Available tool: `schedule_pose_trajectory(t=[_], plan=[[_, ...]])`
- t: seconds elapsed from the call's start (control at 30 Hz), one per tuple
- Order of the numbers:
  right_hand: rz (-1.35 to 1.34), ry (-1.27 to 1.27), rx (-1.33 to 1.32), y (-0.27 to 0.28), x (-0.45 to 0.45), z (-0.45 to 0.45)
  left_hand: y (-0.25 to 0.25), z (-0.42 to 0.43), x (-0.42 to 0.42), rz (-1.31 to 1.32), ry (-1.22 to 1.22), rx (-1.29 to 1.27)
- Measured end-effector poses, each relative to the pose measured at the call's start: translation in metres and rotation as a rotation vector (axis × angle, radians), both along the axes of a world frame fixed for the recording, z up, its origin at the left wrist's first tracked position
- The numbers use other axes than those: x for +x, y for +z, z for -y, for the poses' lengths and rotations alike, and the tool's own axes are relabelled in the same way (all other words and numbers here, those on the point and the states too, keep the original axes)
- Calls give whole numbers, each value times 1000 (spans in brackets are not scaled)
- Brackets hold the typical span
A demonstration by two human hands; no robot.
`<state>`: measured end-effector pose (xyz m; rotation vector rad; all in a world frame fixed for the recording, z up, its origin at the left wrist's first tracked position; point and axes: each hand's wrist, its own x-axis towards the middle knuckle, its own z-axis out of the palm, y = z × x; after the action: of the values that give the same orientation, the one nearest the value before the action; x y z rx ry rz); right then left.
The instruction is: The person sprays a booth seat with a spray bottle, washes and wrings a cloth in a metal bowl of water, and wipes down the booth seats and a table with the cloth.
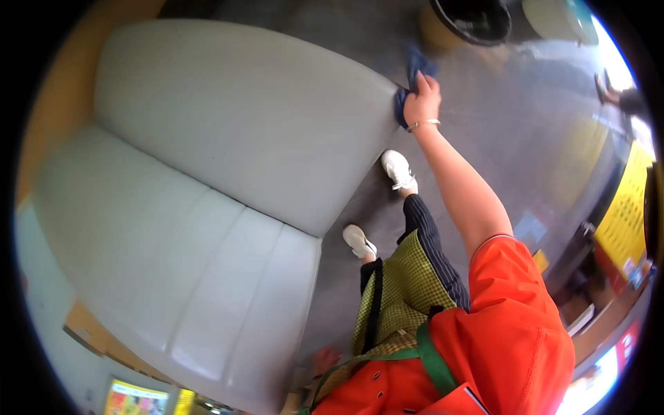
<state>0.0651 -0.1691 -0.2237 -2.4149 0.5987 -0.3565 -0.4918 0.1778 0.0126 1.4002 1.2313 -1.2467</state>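
Observation:
My right hand [423,104], with a bracelet at the wrist, is closed around a dark blue cloth [401,107]. Part of the cloth sticks out blurred beyond the fingers. It meets the upper corner of the backrest [256,111] of a light grey padded bench. Below the backrest lies the bench's smooth seat [180,242], with stitched lines across it. Low in the view, beside the seat's edge and my apron [398,290], my left hand [326,360] is a small, dim blur; its fingers cannot be made out.
A black-rimmed bucket [474,21] and a pale bin [560,21] stand on the grey floor [498,131] at the top. My white shoes [398,169] are beside the bench. At right are a yellow panel [622,214] and another person's leg [631,102].

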Motion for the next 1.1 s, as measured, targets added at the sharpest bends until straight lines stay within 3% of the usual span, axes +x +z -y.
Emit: schedule_pose_trajectory(t=[0.1, 0.13, 0.17, 0.23, 0.3, 0.43, 0.57, 0.67, 0.7, 0.73, 0.8, 0.87, 0.93, 0.97, 1.0, 1.03, 1.07, 1.1], plan=[[132, -188, 490, -36, -26, 1, -6, 19, 34, -6, -85, -34], [-37, -265, 602, -30, -50, -16, -6, 20, 32, -8, -109, -31], [11, -253, 534, -61, -81, -38, -6, 25, 38, -2, -142, -23], [-389, -195, 841, -56, -167, -103, -13, 12, 39, -10, -193, 0], [-568, -399, 975, -88, -259, -197, -23, -5, 45, -16, -248, 24], [-980, -576, 1323, -129, -314, -252, -44, -21, 67, -45, -298, 101], [-966, -578, 1383, -207, -222, -165, -54, -22, 97, -72, -328, 136], [-686, -573, 1306, -259, -86, -57, -73, -22, 121, -67, -342, 137], [-335, -573, 1239, -236, -39, -23, -89, -22, 141, -71, -353, 150], [-237, -674, 1411, -207, -9, 7, -95, -16, 149, -77, -350, 159], [-149, -511, 1201, -213, 13, 26, -101, -14, 161, -94, -357, 178], [-55, -508, 1034, -224, -6, 13, -103, -15, 168, -113, -368, 186], [-79, -581, 1024, -289, -53, -30, -105, -17, 168, -122, -378, 194], [-270, -551, 1123, -337, -94, -62, -107, -20, 167, -123, -380, 196], [-501, -549, 1040, -314, -127, -90, -107, -22, 167, -128, -382, 201], [-650, -490, 1053, -357, -189, -140, -106, -25, 166, -133, -387, 206], [-474, -964, 1609, -354, -230, -196, -105, -27, 163, -136, -388, 207], [-797, -631, 1418, -309, -267, -209, -103, -32, 161, -140, -395, 208]])
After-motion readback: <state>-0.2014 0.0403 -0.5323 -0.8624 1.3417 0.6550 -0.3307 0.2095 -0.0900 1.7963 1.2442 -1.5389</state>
